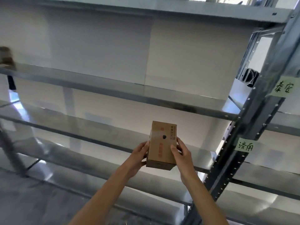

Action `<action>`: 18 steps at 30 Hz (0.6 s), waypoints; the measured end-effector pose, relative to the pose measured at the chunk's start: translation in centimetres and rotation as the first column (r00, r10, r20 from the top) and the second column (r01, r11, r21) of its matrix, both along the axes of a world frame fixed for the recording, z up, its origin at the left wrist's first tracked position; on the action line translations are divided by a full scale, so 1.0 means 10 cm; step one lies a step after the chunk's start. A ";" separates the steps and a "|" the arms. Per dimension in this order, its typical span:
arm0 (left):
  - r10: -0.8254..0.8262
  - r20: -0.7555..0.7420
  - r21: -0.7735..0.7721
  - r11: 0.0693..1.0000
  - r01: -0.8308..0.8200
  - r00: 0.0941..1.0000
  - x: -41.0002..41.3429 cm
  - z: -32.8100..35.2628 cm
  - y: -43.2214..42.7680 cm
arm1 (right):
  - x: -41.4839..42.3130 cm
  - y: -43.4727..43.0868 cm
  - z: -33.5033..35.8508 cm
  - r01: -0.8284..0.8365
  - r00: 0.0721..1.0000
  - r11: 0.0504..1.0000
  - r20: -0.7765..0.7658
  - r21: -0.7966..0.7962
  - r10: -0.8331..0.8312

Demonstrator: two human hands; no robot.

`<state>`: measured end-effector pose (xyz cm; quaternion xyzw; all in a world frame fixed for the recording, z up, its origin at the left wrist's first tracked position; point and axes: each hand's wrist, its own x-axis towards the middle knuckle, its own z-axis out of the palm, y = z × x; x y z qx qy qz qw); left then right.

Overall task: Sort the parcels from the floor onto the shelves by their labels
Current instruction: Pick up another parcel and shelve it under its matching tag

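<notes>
A small brown cardboard parcel [162, 143] with red print and a black dot on its top face is held out in front of the metal shelving. My left hand [139, 155] grips its left side and my right hand [181, 151] grips its right side. The parcel hovers just above the front edge of a grey shelf [97, 142]. Two green handwritten labels are stuck on the right upright: the upper label [283, 88] and the lower label [246, 146], the lower one level with the parcel.
The grey metal rack has several shelves; the one above [113, 93] runs across the view. A dark perforated upright [240, 143] stands to the right of my hands. Another brown parcel [6, 59] sits blurred at the far left. White wall panels back the shelves.
</notes>
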<state>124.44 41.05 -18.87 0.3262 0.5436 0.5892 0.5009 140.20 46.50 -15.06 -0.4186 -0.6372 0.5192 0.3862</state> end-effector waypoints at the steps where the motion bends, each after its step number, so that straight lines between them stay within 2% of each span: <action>1: 0.019 0.001 0.003 1.000 -0.019 1.000 -0.14 0.00 -0.04 | -0.14 -0.02 0.01 -0.007 1.000 1.000 0.003 0.002 0.007; 7: 0.099 -0.003 0.007 0.995 -0.099 0.995 -0.85 0.01 -0.30 | -0.91 -0.20 0.04 -0.069 0.997 0.998 0.021 0.012 0.068; 18: 0.197 -0.040 0.033 0.980 -0.195 0.980 -1.64 0.03 -0.47 | -1.76 -0.24 0.09 -0.186 0.982 0.982 0.049 0.035 0.184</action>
